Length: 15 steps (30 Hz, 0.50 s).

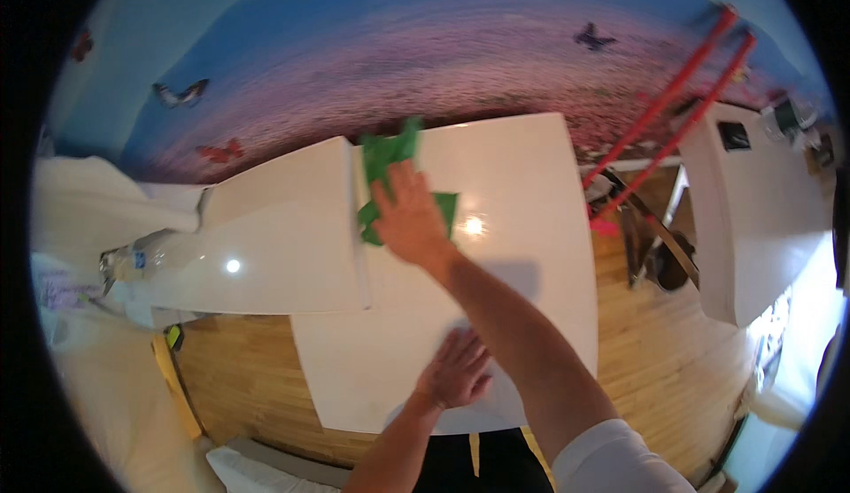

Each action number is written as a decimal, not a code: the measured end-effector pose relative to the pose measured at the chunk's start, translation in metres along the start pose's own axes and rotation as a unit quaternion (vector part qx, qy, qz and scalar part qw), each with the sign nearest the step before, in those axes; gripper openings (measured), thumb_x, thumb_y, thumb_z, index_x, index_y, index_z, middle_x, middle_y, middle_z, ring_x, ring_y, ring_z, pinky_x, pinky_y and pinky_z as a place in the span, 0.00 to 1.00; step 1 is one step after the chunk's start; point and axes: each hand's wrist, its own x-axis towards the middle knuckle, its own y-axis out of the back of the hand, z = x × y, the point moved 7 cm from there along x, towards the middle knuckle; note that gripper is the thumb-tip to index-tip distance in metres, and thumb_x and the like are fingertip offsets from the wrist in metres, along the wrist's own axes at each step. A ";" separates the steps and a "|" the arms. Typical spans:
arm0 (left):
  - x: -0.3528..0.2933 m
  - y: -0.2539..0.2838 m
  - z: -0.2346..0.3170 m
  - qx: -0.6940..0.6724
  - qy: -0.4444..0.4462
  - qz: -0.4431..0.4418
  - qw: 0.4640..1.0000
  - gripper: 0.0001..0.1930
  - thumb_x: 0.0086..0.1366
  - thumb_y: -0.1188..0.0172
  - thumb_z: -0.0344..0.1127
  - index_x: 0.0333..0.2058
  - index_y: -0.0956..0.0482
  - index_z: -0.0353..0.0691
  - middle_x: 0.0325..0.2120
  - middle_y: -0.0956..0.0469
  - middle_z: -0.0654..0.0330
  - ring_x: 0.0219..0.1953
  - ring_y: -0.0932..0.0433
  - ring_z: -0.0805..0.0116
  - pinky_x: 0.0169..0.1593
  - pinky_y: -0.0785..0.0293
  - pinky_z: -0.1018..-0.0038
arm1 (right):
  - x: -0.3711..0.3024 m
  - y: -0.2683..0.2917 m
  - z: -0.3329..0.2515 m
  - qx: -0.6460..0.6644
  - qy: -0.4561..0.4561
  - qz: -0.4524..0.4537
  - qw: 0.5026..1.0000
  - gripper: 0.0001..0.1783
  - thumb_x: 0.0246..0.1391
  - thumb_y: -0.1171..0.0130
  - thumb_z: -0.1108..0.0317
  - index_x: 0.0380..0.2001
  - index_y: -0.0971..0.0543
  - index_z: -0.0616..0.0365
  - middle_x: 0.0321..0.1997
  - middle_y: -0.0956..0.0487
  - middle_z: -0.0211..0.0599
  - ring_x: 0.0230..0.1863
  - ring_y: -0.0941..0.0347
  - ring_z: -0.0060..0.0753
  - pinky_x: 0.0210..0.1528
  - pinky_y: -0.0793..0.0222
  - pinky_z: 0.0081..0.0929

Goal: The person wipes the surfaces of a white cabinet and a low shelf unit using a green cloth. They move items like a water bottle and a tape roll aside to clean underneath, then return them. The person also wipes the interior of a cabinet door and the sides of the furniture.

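Observation:
My right hand reaches to the far part of a white tabletop. Its palm lies on a crumpled green cloth, with the fingers stretched out over it. Parts of the cloth stick out beyond the fingertips and on both sides of the hand; the rest is hidden beneath it. Nearer to me, my left hand rests flat on the same tabletop, fingers spread and nothing in them. My right forearm crosses above the table, just right of the left hand.
A raised white panel adjoins the tabletop on the left, with a clear plastic bottle at its far end. Red poles lean against the mural wall at right. Beyond them stands a white cabinet. Wooden floor shows around the table.

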 end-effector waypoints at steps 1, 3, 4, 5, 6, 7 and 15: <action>-0.001 -0.003 0.000 0.003 0.001 0.000 1.000 0.33 0.64 0.34 0.50 0.65 0.22 0.43 0.72 0.31 0.55 0.78 0.40 0.53 0.81 0.52 0.47 | -0.024 0.000 -0.010 0.012 0.031 0.002 0.999 0.40 0.65 0.42 0.43 0.72 0.28 0.57 0.80 0.39 0.58 0.83 0.53 0.65 0.81 0.57 0.66; -0.001 0.001 0.001 0.024 -0.004 0.002 1.000 0.34 0.62 0.33 0.50 0.66 0.22 0.43 0.72 0.33 0.55 0.77 0.40 0.51 0.80 0.50 0.46 | -0.077 0.006 -0.021 0.045 0.077 0.001 0.996 0.39 0.64 0.39 0.44 0.72 0.27 0.54 0.80 0.37 0.53 0.83 0.51 0.62 0.80 0.54 0.67; -0.003 0.005 0.000 0.028 -0.003 0.006 1.000 0.35 0.61 0.31 0.50 0.65 0.22 0.43 0.73 0.33 0.54 0.77 0.39 0.50 0.79 0.49 0.44 | -0.107 0.015 -0.019 0.066 0.092 -0.003 0.994 0.39 0.64 0.38 0.44 0.71 0.27 0.53 0.80 0.37 0.52 0.83 0.50 0.61 0.80 0.53 0.68; -0.002 0.006 0.001 0.031 -0.005 0.006 0.999 0.35 0.61 0.31 0.50 0.66 0.22 0.44 0.73 0.34 0.54 0.77 0.39 0.49 0.79 0.48 0.44 | -0.129 0.029 -0.009 0.084 0.105 -0.005 0.991 0.39 0.63 0.38 0.44 0.71 0.27 0.52 0.79 0.36 0.51 0.83 0.49 0.60 0.79 0.52 0.69; -0.003 0.010 0.001 0.036 -0.002 0.007 0.999 0.36 0.60 0.31 0.50 0.66 0.23 0.44 0.73 0.35 0.54 0.76 0.39 0.49 0.79 0.48 0.44 | -0.140 0.041 0.011 0.072 0.070 -0.028 0.995 0.39 0.62 0.36 0.44 0.71 0.26 0.53 0.79 0.36 0.51 0.83 0.48 0.59 0.79 0.52 0.71; -0.004 0.011 0.001 0.039 0.001 0.001 0.999 0.36 0.61 0.31 0.50 0.67 0.24 0.44 0.74 0.36 0.55 0.77 0.40 0.50 0.79 0.48 0.44 | -0.149 0.056 0.035 0.059 0.027 -0.022 0.998 0.38 0.62 0.35 0.45 0.70 0.26 0.54 0.79 0.36 0.51 0.82 0.46 0.60 0.78 0.52 0.73; 0.002 0.021 0.013 0.018 -0.022 0.016 0.999 0.39 0.60 0.31 0.45 0.69 0.29 0.41 0.75 0.37 0.53 0.78 0.42 0.50 0.79 0.48 0.46 | -0.211 0.101 0.153 -0.060 -0.187 0.030 0.980 0.41 0.66 0.40 0.47 0.75 0.33 0.59 0.82 0.42 0.53 0.85 0.57 0.61 0.83 0.64 0.64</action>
